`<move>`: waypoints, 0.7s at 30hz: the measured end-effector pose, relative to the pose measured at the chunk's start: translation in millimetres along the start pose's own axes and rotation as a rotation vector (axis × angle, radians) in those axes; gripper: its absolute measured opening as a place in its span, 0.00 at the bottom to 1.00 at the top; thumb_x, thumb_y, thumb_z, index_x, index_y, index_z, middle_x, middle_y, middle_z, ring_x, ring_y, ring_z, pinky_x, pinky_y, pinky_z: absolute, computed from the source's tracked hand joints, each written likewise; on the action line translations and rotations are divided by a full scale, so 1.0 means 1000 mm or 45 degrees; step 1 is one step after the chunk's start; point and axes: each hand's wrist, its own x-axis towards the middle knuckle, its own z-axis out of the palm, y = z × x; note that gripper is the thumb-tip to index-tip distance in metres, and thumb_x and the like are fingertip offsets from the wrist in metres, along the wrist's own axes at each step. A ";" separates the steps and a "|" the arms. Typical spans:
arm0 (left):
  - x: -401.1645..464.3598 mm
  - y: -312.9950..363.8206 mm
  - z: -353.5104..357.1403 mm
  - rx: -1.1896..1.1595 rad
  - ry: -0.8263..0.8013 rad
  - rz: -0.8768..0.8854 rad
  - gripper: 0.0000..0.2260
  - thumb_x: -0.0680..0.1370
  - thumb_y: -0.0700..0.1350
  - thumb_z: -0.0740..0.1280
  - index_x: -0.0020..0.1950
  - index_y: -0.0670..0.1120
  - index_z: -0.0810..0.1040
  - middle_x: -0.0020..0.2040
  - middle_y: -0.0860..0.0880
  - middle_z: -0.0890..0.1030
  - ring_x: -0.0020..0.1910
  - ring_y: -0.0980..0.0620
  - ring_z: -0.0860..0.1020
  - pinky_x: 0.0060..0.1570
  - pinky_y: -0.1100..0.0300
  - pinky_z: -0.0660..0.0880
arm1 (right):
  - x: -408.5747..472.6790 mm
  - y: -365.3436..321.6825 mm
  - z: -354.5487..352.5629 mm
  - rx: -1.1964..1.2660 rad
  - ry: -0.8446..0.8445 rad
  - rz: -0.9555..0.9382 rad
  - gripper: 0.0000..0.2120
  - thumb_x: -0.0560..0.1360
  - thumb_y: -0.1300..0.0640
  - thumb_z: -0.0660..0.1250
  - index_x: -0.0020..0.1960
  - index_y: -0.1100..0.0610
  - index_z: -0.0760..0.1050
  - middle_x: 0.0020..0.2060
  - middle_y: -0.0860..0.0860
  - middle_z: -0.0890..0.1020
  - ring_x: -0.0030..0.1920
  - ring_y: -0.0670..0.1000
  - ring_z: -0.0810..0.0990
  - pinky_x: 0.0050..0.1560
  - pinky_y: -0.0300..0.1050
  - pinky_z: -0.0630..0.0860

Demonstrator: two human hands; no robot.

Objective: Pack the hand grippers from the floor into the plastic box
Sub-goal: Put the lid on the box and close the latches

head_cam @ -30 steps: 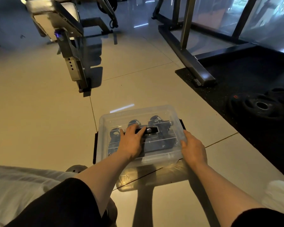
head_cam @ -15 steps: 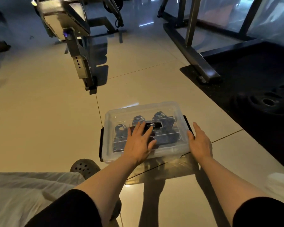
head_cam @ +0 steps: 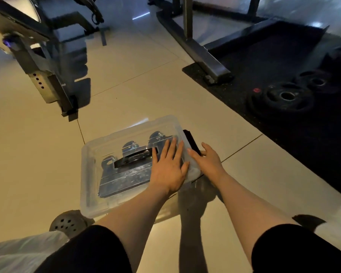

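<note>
Hand grippers [head_cam: 130, 154] lie inside the clear plastic box [head_cam: 91, 174], seen through its closed lid [head_cam: 126, 134]: rounded metal tops at the far side, dark handles running toward the person. The exact count is hard to tell through the plastic. The box sits on the pale tiled floor [head_cam: 37, 154], turned slightly so its right end points away.

Far left: a weight bench frame [head_cam: 45, 83], steel upright with a row of small holes, foot planted on the tile. Near left, at the person's knee, a grey perforated clog [head_cam: 67, 223], close to the box's near-left corner.

Centre: left hand [head_cam: 168, 168] laid flat on the right part of the lid, fingers straight and a little apart, palm down, pressing or resting, holding nothing.

Just right of it: right hand [head_cam: 207, 164] at the box's right end, fingers extended and together over the lid edge, thumb spread toward the black latch [head_cam: 191, 140] that stands out from that end. Whether the thumb touches the latch, cannot tell. Both forearms bare, black sleeves at the elbows.

Right: a steel rack base [head_cam: 201, 56] on a black rubber mat [head_cam: 283, 134]. Two black weight plates [head_cam: 283, 99] lie flat on the mat, well apart from the box.
</note>
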 end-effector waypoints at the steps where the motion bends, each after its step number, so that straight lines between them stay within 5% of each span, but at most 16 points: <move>1: 0.000 0.000 0.000 0.003 0.006 0.000 0.28 0.82 0.59 0.44 0.76 0.53 0.35 0.78 0.51 0.35 0.75 0.53 0.33 0.73 0.43 0.33 | 0.000 0.000 0.000 0.043 0.029 0.009 0.38 0.73 0.45 0.70 0.75 0.57 0.57 0.65 0.56 0.74 0.63 0.55 0.74 0.63 0.50 0.72; 9: 0.000 0.001 0.004 -0.013 0.057 -0.016 0.27 0.81 0.60 0.44 0.76 0.55 0.35 0.77 0.53 0.36 0.75 0.55 0.33 0.73 0.45 0.33 | -0.002 -0.011 0.003 0.051 0.111 -0.129 0.29 0.70 0.57 0.74 0.68 0.60 0.70 0.61 0.56 0.78 0.60 0.53 0.77 0.58 0.42 0.74; 13: -0.001 0.002 0.004 -0.007 0.053 -0.027 0.27 0.81 0.61 0.43 0.76 0.55 0.35 0.78 0.53 0.36 0.75 0.54 0.34 0.73 0.45 0.33 | -0.010 -0.010 0.005 -0.051 0.089 -0.252 0.18 0.71 0.57 0.73 0.61 0.56 0.77 0.53 0.51 0.82 0.51 0.47 0.79 0.45 0.31 0.73; 21: 0.000 0.001 0.006 -0.011 0.053 -0.028 0.26 0.81 0.60 0.41 0.75 0.56 0.33 0.78 0.53 0.36 0.76 0.54 0.34 0.74 0.44 0.34 | -0.019 -0.016 0.012 -0.269 0.179 -0.368 0.11 0.74 0.58 0.68 0.57 0.55 0.78 0.49 0.51 0.83 0.45 0.46 0.78 0.44 0.34 0.72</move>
